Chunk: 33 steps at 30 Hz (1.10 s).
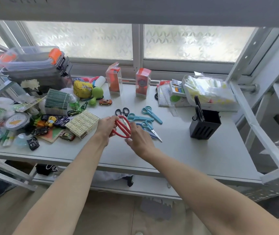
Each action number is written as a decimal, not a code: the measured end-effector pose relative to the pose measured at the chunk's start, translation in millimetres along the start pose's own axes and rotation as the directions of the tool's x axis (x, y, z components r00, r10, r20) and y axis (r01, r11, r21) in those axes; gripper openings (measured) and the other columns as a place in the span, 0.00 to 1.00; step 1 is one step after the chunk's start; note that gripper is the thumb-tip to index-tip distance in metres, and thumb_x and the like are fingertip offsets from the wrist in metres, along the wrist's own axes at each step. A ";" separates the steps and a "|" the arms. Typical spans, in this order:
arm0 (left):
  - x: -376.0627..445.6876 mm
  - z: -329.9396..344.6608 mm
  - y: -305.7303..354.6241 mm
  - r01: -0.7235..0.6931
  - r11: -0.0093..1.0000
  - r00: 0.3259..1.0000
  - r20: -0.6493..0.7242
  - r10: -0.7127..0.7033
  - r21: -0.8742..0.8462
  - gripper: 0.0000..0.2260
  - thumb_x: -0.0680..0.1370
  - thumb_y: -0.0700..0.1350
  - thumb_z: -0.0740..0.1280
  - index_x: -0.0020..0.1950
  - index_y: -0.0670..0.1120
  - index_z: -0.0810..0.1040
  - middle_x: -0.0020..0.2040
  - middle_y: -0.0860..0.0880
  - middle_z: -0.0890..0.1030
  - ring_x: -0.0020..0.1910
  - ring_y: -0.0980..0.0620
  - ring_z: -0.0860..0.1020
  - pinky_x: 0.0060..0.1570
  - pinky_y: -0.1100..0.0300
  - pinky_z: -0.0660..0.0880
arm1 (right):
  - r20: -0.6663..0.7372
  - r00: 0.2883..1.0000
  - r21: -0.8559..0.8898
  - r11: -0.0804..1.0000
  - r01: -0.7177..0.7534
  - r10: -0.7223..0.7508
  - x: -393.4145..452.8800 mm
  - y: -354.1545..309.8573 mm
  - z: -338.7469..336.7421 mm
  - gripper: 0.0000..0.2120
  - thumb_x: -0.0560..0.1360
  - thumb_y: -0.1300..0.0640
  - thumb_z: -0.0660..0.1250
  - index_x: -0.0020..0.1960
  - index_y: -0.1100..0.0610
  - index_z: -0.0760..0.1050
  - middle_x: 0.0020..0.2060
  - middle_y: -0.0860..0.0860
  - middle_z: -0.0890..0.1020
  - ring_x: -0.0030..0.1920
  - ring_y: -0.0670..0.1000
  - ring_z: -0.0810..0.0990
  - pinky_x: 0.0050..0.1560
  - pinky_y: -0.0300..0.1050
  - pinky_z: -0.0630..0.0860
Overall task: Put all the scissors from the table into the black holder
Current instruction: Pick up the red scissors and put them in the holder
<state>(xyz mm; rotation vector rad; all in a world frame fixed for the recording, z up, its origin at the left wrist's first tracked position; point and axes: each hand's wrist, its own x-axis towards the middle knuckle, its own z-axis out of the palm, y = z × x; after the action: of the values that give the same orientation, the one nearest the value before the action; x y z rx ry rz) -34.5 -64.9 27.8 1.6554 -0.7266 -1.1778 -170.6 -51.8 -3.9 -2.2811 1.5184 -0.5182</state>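
Observation:
Red-handled scissors [122,128] are lifted over the table's middle, with my left hand [106,128] shut on their handles. My right hand [139,137] touches the same red handles from the right side, fingers spread. Behind them lie black-handled scissors [122,112], two teal pairs [139,118] [152,114], and a blue pair [149,128] partly under my right hand. The black holder [205,127] stands at the right, with one dark pair of scissors [199,107] standing in it.
Toy cars, boxes [83,123], tins and a plastic case [35,65] crowd the table's left. Two orange cartons [114,80] stand at the back. A bag of packets [208,89] sits behind the holder. A metal frame post [257,126] crosses at the right.

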 end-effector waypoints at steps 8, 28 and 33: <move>-31.5 33.1 59.5 -0.163 0.984 0.942 0.307 0.134 0.069 0.16 0.81 0.55 0.63 0.46 0.43 0.79 0.33 0.49 0.72 0.30 0.55 0.69 0.35 0.61 0.68 | -0.339 0.936 0.248 0.951 0.182 -0.091 -35.5 26.1 -52.6 0.22 0.74 0.68 0.65 0.67 0.60 0.65 0.51 0.61 0.80 0.42 0.57 0.81 0.44 0.50 0.81; -53.0 217.6 21.7 -0.401 0.839 0.753 0.654 0.073 0.368 0.26 0.75 0.39 0.72 0.72 0.45 0.70 0.66 0.45 0.76 0.45 0.50 0.79 0.44 0.58 0.79 | -0.718 0.682 0.225 0.974 0.039 0.138 -47.8 162.5 -187.6 0.15 0.77 0.63 0.65 0.63 0.63 0.70 0.48 0.57 0.81 0.46 0.53 0.81 0.47 0.50 0.81; -49.8 230.7 23.5 -0.397 0.838 0.769 0.635 0.080 0.375 0.13 0.75 0.34 0.69 0.58 0.41 0.76 0.49 0.46 0.79 0.38 0.53 0.75 0.42 0.58 0.77 | -0.598 0.793 0.073 0.993 -0.090 0.116 -39.7 167.9 -176.0 0.18 0.75 0.65 0.66 0.63 0.61 0.68 0.43 0.60 0.80 0.40 0.59 0.80 0.38 0.51 0.78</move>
<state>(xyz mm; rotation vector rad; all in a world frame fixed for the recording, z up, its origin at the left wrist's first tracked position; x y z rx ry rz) -266.0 -112.6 47.0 1.4936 -1.7292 -1.4070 -404.0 -91.3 64.9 -2.0803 1.8675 -1.3314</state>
